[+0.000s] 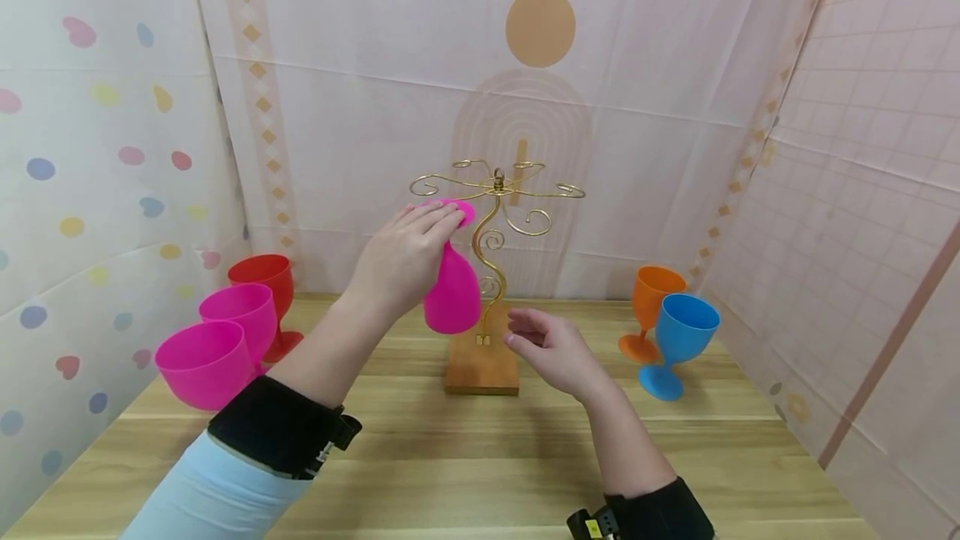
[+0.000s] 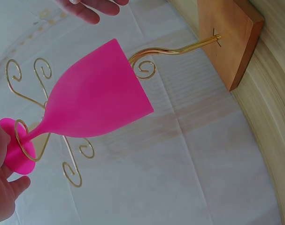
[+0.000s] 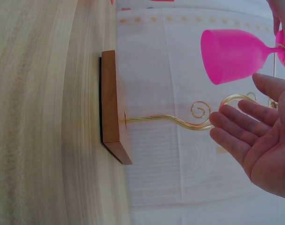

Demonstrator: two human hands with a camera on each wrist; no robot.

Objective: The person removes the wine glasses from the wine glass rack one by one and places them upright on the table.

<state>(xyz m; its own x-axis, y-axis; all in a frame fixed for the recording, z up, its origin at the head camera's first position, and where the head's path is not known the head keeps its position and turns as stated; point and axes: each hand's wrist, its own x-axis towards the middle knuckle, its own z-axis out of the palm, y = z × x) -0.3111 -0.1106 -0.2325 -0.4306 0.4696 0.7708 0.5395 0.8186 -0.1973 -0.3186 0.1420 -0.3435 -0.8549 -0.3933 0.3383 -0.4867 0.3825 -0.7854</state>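
Note:
My left hand (image 1: pixel 401 261) holds a bright pink plastic goblet (image 1: pixel 452 294) by its foot (image 2: pixel 21 164), with the bowl hanging mouth down. Around the stem, just under the foot, runs a curled wire hook of a gold stemware rack (image 1: pixel 498 183), as the left wrist view shows. Whether the hook bears the goblet's weight I cannot tell. The rack's wavy post rises from a wooden base (image 1: pixel 482 375). My right hand (image 1: pixel 553 352) hovers right of the post, its fingers loosely extended and holding nothing; the right wrist view shows its palm (image 3: pixel 278 159).
Upright at the left stand a red goblet (image 1: pixel 264 277) and two pink ones, the nearer pink goblet (image 1: pixel 202 369) partly behind my left forearm. An orange goblet (image 1: pixel 658 294) and a blue goblet (image 1: pixel 684 332) stand at the right. Patterned cloth (image 1: pixel 360 107) encloses the wooden table (image 1: pixel 450 473).

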